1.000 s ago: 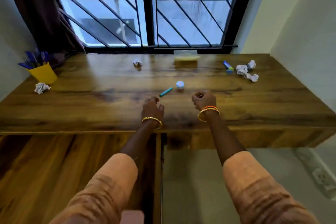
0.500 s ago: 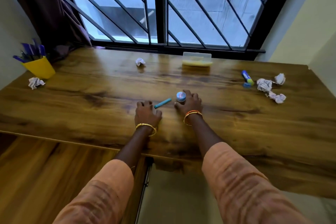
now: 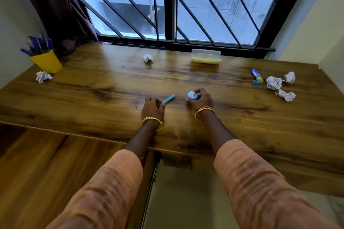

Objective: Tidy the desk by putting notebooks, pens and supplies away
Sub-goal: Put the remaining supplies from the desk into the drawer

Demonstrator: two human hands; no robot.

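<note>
On the wooden desk, my left hand pinches the near end of a small teal marker cap or stick lying on the wood. My right hand curls round a small round blue container with a white label. A yellow cup full of blue pens stands at the far left. A clear plastic box sits by the window. A blue glue stick with its loose blue cap lies at the right.
Crumpled paper balls lie about: one by the yellow cup, one at the back centre, three at the right. A barred window and a dark curtain stand behind the desk. The right wall is close.
Both hands moved forward from the desk's front edge. The left hand took hold of the teal stick and the right hand closed round the round container. The camera leaned closer.
</note>
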